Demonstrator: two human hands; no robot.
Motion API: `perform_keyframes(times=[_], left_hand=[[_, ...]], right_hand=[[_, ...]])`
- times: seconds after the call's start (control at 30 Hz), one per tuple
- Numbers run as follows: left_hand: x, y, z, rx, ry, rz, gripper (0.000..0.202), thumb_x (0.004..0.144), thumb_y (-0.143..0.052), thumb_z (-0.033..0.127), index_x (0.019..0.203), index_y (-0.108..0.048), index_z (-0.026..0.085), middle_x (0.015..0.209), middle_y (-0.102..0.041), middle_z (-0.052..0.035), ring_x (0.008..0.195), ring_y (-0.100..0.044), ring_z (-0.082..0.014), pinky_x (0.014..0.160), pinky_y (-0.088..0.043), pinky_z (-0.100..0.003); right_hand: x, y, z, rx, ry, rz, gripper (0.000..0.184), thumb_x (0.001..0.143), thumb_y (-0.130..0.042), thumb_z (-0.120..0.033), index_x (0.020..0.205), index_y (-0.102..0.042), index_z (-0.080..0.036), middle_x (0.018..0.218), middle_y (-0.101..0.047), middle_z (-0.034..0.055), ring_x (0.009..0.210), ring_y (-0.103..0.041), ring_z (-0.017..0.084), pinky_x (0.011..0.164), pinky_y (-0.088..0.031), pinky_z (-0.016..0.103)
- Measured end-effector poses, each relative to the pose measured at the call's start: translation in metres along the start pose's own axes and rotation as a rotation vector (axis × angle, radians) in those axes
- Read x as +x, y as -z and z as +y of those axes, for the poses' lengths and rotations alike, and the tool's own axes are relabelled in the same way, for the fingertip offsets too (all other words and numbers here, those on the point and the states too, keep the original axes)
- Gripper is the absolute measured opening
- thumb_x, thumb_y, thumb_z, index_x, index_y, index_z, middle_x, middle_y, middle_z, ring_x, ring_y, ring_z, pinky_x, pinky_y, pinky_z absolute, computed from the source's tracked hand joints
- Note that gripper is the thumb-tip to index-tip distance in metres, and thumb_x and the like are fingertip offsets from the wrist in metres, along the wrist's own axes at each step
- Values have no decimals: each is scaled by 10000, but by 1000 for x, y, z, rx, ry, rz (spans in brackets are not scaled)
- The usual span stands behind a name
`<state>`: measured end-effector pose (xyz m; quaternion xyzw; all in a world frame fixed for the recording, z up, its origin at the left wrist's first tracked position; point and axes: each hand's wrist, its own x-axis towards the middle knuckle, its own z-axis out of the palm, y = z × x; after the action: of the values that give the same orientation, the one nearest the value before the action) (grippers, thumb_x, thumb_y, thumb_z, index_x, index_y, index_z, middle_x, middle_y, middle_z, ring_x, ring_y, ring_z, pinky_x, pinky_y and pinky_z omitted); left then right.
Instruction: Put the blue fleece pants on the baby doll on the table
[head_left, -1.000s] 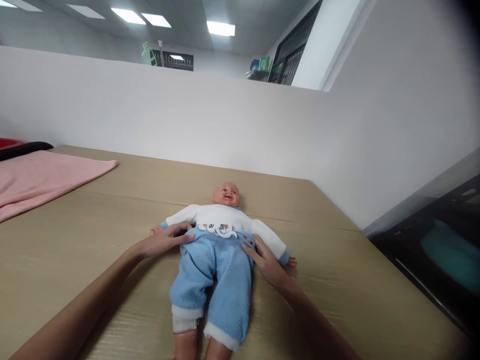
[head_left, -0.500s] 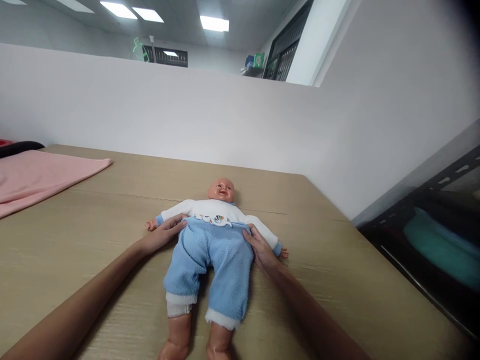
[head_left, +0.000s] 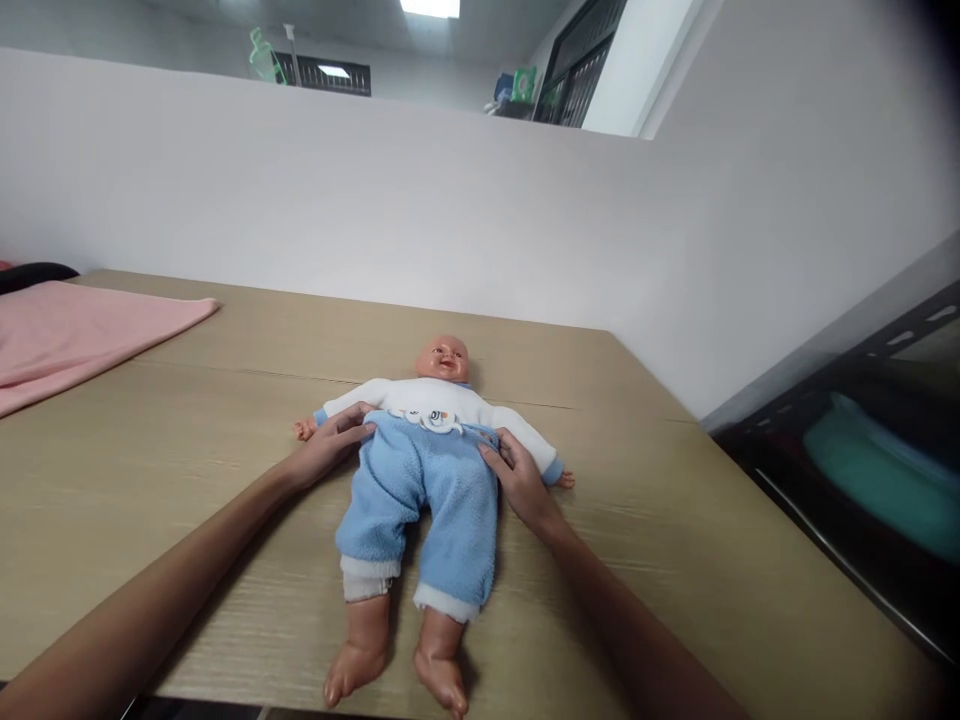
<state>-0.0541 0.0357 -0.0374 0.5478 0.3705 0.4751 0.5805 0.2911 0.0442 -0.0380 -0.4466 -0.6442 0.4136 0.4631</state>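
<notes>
Pink cloth [head_left: 90,335] lies left of the doll [head_left: 442,358], whose trousers [head_left: 427,475] the left hand [head_left: 328,443] and right hand [head_left: 523,487] grip.

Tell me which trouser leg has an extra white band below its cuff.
The trouser leg nearer the left hand: a white band shows below its cuff. The other trouser leg ends at its cuff, with bare leg directly below.

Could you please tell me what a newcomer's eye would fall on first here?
Most likely the baby doll, lying face up mid-table in a white top and fluffy blue trousers. The person's left hand and right hand touch opposite sides of the trousers' waist. Next, perhaps, the pink cloth at the far left of the tan table.
</notes>
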Motion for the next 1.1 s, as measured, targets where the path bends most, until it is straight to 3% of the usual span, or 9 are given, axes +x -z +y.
perform_keyframes(times=[0.1,0.2,0.3,0.37,0.53,0.77,0.87,0.97,1.1], left_hand=[[0,-5,4,177,-16,88,501,917,-865,635,1078,-655,209,1022,-637,-23,978,-608,-214,910,-486,-345],[-22,-17,11,308,-11,258,569,928,-820,683,1198,-620,224,1192,-679,-71,1112,-670,-264,992,-548,-405],[-71,-39,13,393,6,387,564,1023,-702,688,1357,-558,258,1388,-683,-123,1233,-711,-313,1065,-601,-491],[-111,-56,10,473,26,420,525,1069,-663,652,1438,-552,295,1497,-669,-132,1373,-679,-343,1182,-569,-564],[-188,-90,-2,487,84,291,608,1052,-722,554,1611,-533,406,1653,-657,-100,1525,-639,-398,1264,-564,-623],[-205,-99,-13,576,30,299,632,1013,-776,503,1601,-582,381,1536,-745,-113,1396,-736,-417,1148,-664,-602],[-208,-96,-14,643,16,299,502,1039,-748,498,1514,-627,387,1440,-780,-96,1315,-771,-383,1076,-697,-552],[-206,-86,-5,684,-19,293,599,996,-811,518,1532,-572,393,1528,-714,-105,1398,-716,-382,1140,-661,-554],[-171,-59,18,652,-7,349,537,1082,-661,605,1553,-533,380,1649,-609,-106,1496,-629,-368,1213,-588,-599]], right_hand=[[-9,-7,-12,-135,95,195,351,970,-733,-534,1140,-642,-241,1071,-725,86,990,-686,303,904,-579,464],[-39,-16,-49,-438,407,368,236,1038,-675,-348,1247,-640,-242,1246,-741,137,1151,-686,330,1016,-558,522],[-85,-33,-87,-600,575,8,248,1058,-627,-235,1298,-679,-268,1260,-793,87,1243,-707,310,1147,-508,517],[-116,-50,-95,-675,609,-144,443,1062,-657,-426,1450,-672,-213,1417,-797,109,1364,-693,345,1310,-392,539],[-154,-88,-68,-745,781,-7,824,1166,-367,-732,1624,-610,-91,1459,-820,129,1380,-742,315,1470,-90,431],[-159,-97,-55,-682,697,-39,683,1124,-583,-671,1544,-683,-142,1269,-883,89,1148,-836,304,1483,-69,448],[-163,-92,-55,-709,722,-74,657,1066,-701,-686,1474,-709,-172,1186,-893,73,1065,-853,312,1484,-133,495],[-159,-74,-63,-723,732,-115,713,1033,-737,-705,1538,-667,-206,1272,-872,88,1127,-843,335,1391,-397,535],[-123,-29,-85,-645,507,-116,664,1077,-703,-526,1653,-524,-248,1556,-709,155,1420,-702,357,1179,-601,508]])
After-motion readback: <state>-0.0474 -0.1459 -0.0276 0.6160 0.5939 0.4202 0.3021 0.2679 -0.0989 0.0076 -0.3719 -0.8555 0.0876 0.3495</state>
